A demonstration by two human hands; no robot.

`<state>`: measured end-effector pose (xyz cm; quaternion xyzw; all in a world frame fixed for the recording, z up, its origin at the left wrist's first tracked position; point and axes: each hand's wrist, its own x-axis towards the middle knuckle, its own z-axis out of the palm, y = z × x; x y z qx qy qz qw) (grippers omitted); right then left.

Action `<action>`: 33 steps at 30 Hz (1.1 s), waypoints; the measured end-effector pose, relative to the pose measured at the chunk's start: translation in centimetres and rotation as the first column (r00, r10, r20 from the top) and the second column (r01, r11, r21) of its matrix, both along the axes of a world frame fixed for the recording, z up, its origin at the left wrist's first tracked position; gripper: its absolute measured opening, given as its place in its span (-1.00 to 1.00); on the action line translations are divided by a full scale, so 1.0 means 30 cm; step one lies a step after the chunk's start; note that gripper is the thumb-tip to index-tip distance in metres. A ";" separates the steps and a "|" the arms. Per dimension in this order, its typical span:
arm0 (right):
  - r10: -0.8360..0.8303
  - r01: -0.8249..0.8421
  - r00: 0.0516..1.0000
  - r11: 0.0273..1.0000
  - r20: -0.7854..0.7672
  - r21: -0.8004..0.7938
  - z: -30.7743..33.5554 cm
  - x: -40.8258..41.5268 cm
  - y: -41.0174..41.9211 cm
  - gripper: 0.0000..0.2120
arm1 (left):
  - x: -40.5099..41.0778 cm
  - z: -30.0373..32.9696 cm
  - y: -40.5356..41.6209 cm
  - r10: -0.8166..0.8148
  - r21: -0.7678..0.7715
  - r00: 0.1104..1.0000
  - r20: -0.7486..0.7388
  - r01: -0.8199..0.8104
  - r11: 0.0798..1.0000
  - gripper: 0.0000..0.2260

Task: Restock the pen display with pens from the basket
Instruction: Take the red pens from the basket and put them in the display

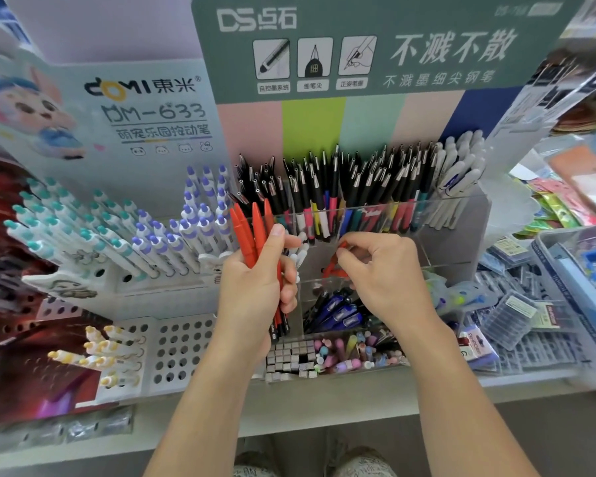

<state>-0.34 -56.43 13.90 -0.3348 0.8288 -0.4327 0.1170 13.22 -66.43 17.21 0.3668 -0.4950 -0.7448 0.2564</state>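
At the clear display's (375, 215) middle tier, right hand (375, 270) pinches one red pen (331, 266), lying aslant. Left hand (255, 290) clamps the upright red bundle (252, 232), just beside.

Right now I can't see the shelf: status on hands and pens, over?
Left hand grips a bunch of red pens. Right hand pinches one red pen over the clear display compartment. Nothing blocking.
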 end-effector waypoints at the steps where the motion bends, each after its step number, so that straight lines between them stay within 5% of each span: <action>1: 0.017 -0.017 1.000 1.000 -0.012 0.017 0.001 -0.002 0.002 -0.83 | -0.003 0.002 0.002 -0.004 0.001 1.000 0.002 0.004 1.000 -0.71; 6: 0.008 -0.008 0.995 1.000 -0.101 -0.007 0.021 0.002 0.008 -0.88 | -0.014 -0.001 0.004 -0.014 -0.001 1.000 0.017 0.014 1.000 -0.71; 10: -0.019 0.020 1.000 0.998 -0.019 0.060 0.031 -0.012 0.012 -0.88 | -0.017 0.004 0.009 -0.033 0.000 0.999 0.028 0.033 0.999 -0.72; 15: -0.044 0.041 0.999 0.994 0.032 0.098 0.043 -0.025 0.026 -0.71 | -0.022 0.013 0.010 -0.051 0.010 0.998 0.023 0.050 0.999 -0.71; 20: 0.128 -0.148 0.986 0.967 0.109 0.208 0.059 -0.023 0.041 -0.51 | -0.021 0.015 0.010 -0.052 0.029 0.998 0.024 0.052 0.998 -0.71; 26: 0.056 -0.061 0.997 0.993 0.052 0.105 0.049 -0.012 0.008 -0.92 | -0.015 0.015 0.010 -0.061 0.022 0.998 0.031 0.060 0.998 -0.71; 33: 0.110 -0.107 0.994 0.967 0.001 0.230 0.068 -0.006 -0.011 -0.69 | -0.013 0.016 0.013 -0.084 0.048 0.995 0.054 0.081 0.996 -0.72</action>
